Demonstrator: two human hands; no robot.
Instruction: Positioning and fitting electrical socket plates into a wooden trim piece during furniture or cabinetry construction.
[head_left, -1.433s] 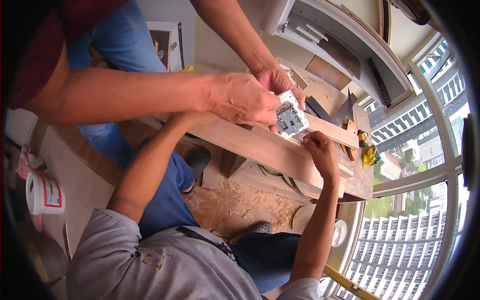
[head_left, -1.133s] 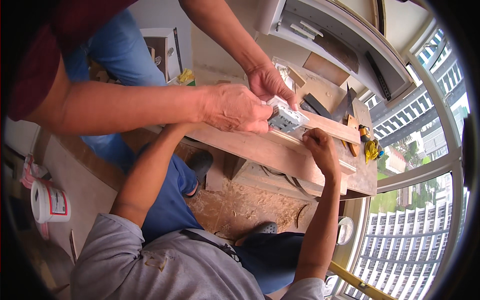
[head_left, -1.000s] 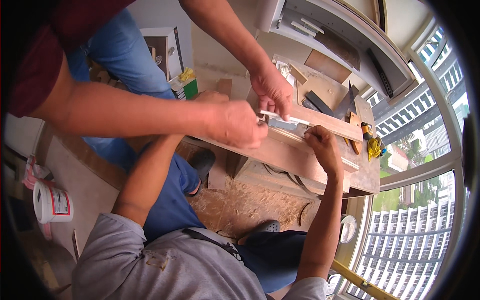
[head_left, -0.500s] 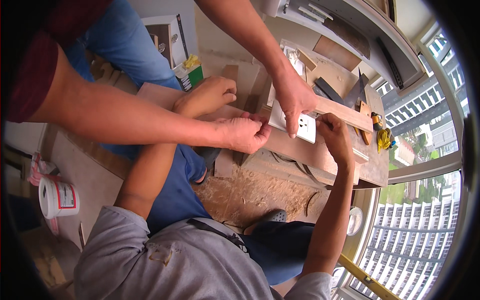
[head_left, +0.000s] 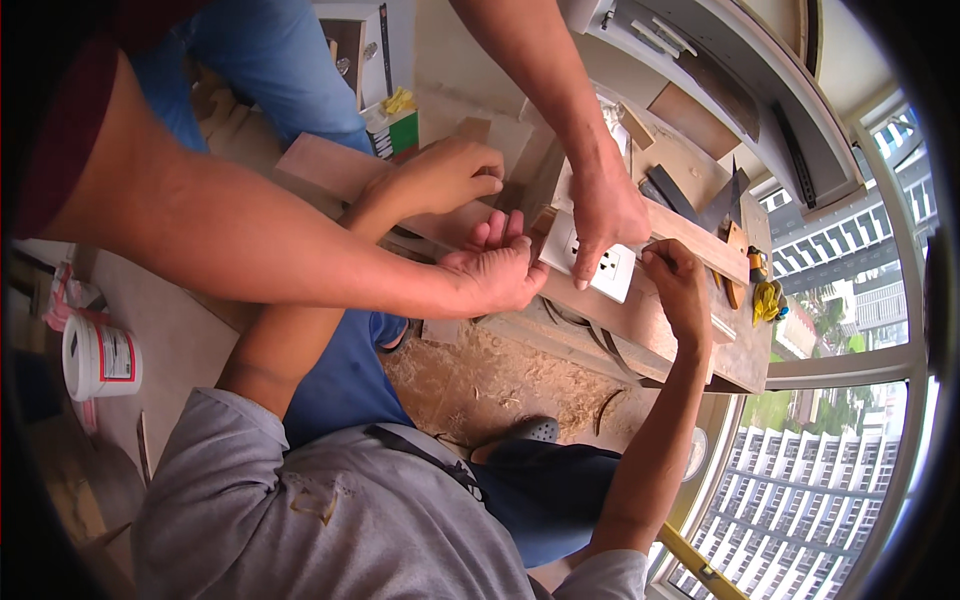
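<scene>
A white outlet plate (head_left: 612, 272) lies on a pinkish wooden board (head_left: 650, 318) on the bench. My right hand (head_left: 682, 285) is closed in a pinch just right of the plate; what the fingertips hold, if anything, is too small to make out. Over another flat board (head_left: 325, 168), my left hand (head_left: 440, 178) has its fingers curled together, with nothing visible in them. A co-worker's hand (head_left: 608, 208) presses down on the plate from above. Their other hand (head_left: 495, 275), palm up with fingers bent, is by the plate's left end, crossing over my left forearm.
Behind the plate runs a wood strip (head_left: 695, 238). A handsaw (head_left: 735, 240), a yellow tape measure (head_left: 756, 262) and yellow cord (head_left: 768, 300) lie at the bench's right. Shavings (head_left: 460, 385) cover the floor. A white bucket (head_left: 95, 355) stands left; a yellow level (head_left: 695, 560) leans lower right.
The co-worker's lower hand has turned its palm upward and opened its fingers somewhat. My left hand has shifted slightly right and up in the picture as the view moved. My right hand keeps its pinch.
</scene>
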